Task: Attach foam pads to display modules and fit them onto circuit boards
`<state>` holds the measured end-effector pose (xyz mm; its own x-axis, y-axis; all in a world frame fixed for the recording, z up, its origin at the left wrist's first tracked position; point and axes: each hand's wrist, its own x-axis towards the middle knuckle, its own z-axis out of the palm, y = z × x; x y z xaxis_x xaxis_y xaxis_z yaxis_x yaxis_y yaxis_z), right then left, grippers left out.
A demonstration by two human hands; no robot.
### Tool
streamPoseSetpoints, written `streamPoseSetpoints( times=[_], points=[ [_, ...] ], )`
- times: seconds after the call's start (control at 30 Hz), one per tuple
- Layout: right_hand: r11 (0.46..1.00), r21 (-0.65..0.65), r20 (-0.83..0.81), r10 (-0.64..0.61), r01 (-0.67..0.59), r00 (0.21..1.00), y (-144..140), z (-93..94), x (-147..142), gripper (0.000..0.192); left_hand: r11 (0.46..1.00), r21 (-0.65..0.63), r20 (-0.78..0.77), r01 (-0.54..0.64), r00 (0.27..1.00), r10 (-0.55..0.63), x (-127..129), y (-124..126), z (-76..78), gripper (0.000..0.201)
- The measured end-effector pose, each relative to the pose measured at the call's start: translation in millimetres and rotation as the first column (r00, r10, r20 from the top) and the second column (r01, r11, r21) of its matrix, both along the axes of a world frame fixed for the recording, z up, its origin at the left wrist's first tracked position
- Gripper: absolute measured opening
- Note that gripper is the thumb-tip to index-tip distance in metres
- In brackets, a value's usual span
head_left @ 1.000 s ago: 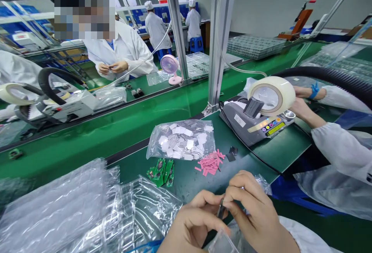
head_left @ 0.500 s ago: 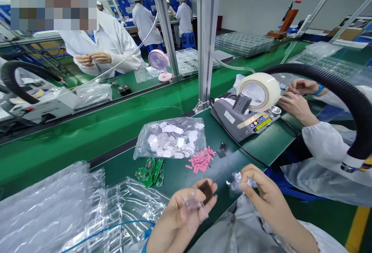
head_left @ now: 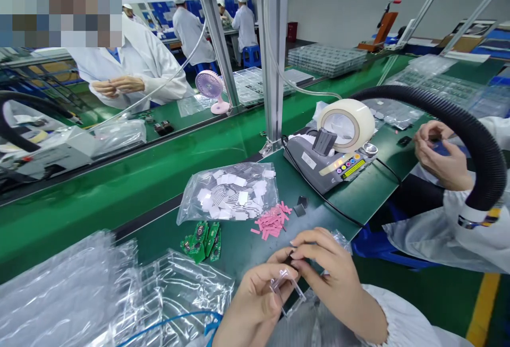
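Observation:
My left hand [head_left: 255, 299] pinches a small clear plastic piece [head_left: 287, 287] near the table's front edge. My right hand [head_left: 329, 272] meets it from the right, its fingertips on a small dark part [head_left: 289, 256] just above the clear piece; crumpled clear film [head_left: 342, 239] shows behind its knuckles. Beyond my hands on the dark green mat lie a pile of pink strips [head_left: 271, 223], two dark chips [head_left: 300, 205], several green circuit boards [head_left: 201, 240] and a clear bag of white squares [head_left: 231, 194].
A grey tape dispenser [head_left: 324, 162] with a big tape roll [head_left: 346, 123] stands at the right, its cable running toward me. Stacked clear plastic trays [head_left: 91, 294] fill the left front. A co-worker's hands [head_left: 440, 155] work at the right under a black hose [head_left: 458, 124]. A green conveyor [head_left: 119, 177] runs behind.
My hands were apart half a second ago, the left showing the dark part and clear piece, the right holding crumpled film; now they have come together. The co-worker's hands left the dispenser.

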<state>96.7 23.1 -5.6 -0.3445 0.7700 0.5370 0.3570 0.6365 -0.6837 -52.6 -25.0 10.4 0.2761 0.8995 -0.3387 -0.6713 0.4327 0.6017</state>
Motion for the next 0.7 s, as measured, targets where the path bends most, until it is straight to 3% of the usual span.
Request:
streamPoseSetpoints(
  times=[0.1, 0.23, 0.33, 0.4, 0.47, 0.5, 0.6, 0.63, 0.7],
  points=[
    [0.981, -0.188, -0.07, 0.03, -0.043, 0.997, -7, 3.1, 1, 0.01, 0.999, -0.033, 0.032, 0.0, 0.999, 0.001, 0, 2, -4.5, 0.03],
    [0.955, -0.296, -0.117, -0.012, -0.023, 0.993, -7, 1.7, 20, 0.018, 0.99, -0.076, 0.048, -0.12, 0.991, 0.124, -5, 8, -4.0, 0.03],
    [0.937, -0.332, 0.154, -0.059, 0.108, 0.986, 8, -24.5, 41, 0.023, 0.977, -0.103, 0.027, -0.186, 0.981, 0.19, -10, 9, -2.7, 0.028],
    [0.946, -0.265, 0.341, -0.087, 0.185, 0.936, 19, -45.8, 51, 0.02, 0.982, -0.108, 0.028, -0.156, 0.987, 0.16, -12, 8, -2.7, 0.029],
    [0.952, -0.215, 0.403, -0.118, 0.219, 0.908, 24, -56.0, 54, 0.01, 0.992, -0.091, 0.034, -0.085, 0.995, 0.088, -12, 6, -2.7, 0.032],
    [0.955, -0.218, 0.395, -0.104, 0.203, 0.913, 24, -54.3, 54, 0.005, 0.996, -0.076, 0.035, -0.048, 0.998, 0.051, -12, 4, -2.4, 0.032],
    [0.976, -0.218, 0.335, 0.096, -0.022, 0.937, 17, -24.3, 44, 0.041, 0.999, -0.019, 0.001, 0.042, 0.999, -0.042, -10, 0, 1.2, 0.032],
    [0.975, -0.181, 0.316, 0.184, -0.131, 0.931, 13, -10.2, 39, 0.05, 0.999, -0.001, -0.028, 0.054, 0.998, -0.054, -10, -1, 3.3, 0.032],
    [0.957, -0.035, 0.332, 0.283, -0.289, 0.9, 8, 15.5, 27, 0.047, 0.998, 0.027, -0.103, 0.064, 0.993, -0.061, -9, -4, 8.1, 0.031]
  ],
)
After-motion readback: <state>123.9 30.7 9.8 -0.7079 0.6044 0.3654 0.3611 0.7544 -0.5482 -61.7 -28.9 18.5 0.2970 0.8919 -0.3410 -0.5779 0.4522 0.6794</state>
